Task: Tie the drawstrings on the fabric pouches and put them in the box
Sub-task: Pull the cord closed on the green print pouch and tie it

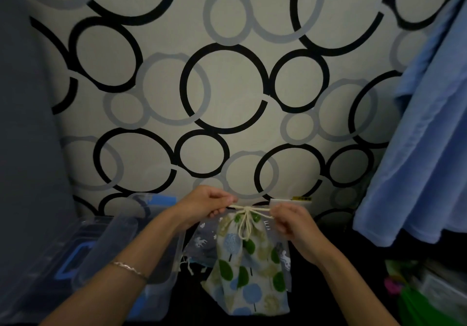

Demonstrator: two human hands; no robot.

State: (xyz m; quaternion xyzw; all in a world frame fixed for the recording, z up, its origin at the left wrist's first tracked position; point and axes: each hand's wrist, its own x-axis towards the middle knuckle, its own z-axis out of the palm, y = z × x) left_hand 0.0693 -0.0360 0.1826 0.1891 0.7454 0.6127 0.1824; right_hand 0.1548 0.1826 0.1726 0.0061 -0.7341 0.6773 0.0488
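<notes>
The left hand (207,204) and right hand (290,220) each pinched one end of the cream drawstring (246,214) and drew it sideways, apparently to tighten the knot sitting at the gathered neck of the tree-print pouch (249,270). The pouch hung from the cord between the hands, so its own weight probably helped keep the neck closed. The clear box (101,257) with blue handles stood just to the left, open and within easy reach for dropping the pouch in. Grey pouches (202,243) lay behind, seemingly waiting their turn. The surface below was too dark to make out. A wall (227,85) patterned with black and grey rings rose behind, and a blue cloth (417,148) hung at the right.
</notes>
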